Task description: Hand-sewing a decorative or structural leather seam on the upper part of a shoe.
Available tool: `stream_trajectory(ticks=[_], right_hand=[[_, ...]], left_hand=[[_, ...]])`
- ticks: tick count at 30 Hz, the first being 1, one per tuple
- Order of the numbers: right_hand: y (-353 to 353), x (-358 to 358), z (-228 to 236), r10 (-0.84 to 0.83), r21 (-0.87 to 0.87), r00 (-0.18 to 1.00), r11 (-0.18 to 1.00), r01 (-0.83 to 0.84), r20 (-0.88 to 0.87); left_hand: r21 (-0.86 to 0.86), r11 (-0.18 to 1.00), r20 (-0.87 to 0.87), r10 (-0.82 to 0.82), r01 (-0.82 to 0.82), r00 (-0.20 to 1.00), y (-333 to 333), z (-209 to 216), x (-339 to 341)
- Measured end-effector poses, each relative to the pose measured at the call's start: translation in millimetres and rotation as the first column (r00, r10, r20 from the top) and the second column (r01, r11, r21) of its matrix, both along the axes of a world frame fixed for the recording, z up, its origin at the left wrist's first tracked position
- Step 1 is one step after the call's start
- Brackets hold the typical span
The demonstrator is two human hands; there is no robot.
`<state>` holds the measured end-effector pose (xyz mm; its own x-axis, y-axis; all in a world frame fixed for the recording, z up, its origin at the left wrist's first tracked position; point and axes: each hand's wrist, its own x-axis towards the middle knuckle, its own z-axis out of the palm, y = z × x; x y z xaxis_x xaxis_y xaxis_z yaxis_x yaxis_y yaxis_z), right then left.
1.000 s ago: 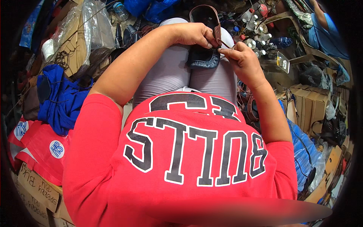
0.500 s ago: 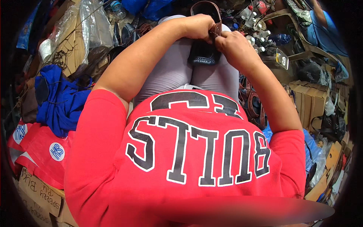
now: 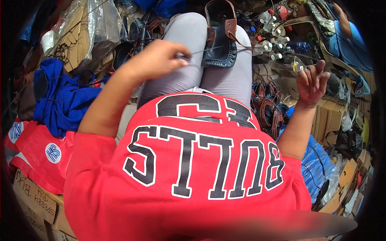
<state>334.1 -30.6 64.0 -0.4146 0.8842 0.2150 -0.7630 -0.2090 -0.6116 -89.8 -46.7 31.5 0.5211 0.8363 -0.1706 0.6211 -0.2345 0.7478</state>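
A dark navy leather shoe with a brown leather collar lies between my grey-clad thighs, its puckered toe seam facing me. Dark thread runs out of it to both sides. My left hand, blurred by motion, is closed left of the shoe, with the thread leading to its fingers and something small and dark in them. Out to the right, my right hand is raised with its fingers partly curled; a thin line of thread stretches toward it. Neither hand touches the shoe.
Several small bottles stand beyond my right knee. More brown and dark shoes lie by my right thigh. Blue cloth and red bags are heaped at the left. Cardboard lies at the right; another person's arm shows at the far right.
Both hands have left the shoe's collar and spread apart, left hand to the left, right hand far to the right. Thread is now drawn out, and the shoe sits uncovered on my lap.
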Motion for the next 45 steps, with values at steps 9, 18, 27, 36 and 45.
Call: stream_trajectory(ticks=[9, 18, 27, 36, 45], right_hand=[[-4.6, -55.4, -69.1, -0.236, 0.214, -0.235, 0.97, -0.115, 0.943], [-45.3, -15.7, -117.7, -0.484, 0.427, -0.425, 0.875, -0.226, 0.765], [-22.3, -12.2, -61.7, -0.363, 0.251, 0.09, 0.782, 0.57, 0.927], [5.1, -135.5, 1.5, -0.521, 0.35, -0.257, 0.792, -0.5, 0.814], [1.1, -131.1, -18.7, -0.498, 0.375, -0.124, 0.774, -0.511, 0.858]], left_hand=[[-0.367, 0.913, 0.919, 0.326, 0.18, 0.223, 61.5, 7.9, 43.7], [-0.825, 0.565, 0.561, 0.809, 0.032, 0.175, 84.1, -12.6, -0.1], [0.152, 0.974, 0.216, 0.132, -0.167, 0.968, 108.0, -11.6, 38.9], [0.096, 0.969, 0.201, -0.245, 0.23, 0.948, 99.5, -23.3, 87.0], [-0.058, 0.959, 0.184, -0.264, 0.279, 0.947, 109.8, -31.2, 89.3]])
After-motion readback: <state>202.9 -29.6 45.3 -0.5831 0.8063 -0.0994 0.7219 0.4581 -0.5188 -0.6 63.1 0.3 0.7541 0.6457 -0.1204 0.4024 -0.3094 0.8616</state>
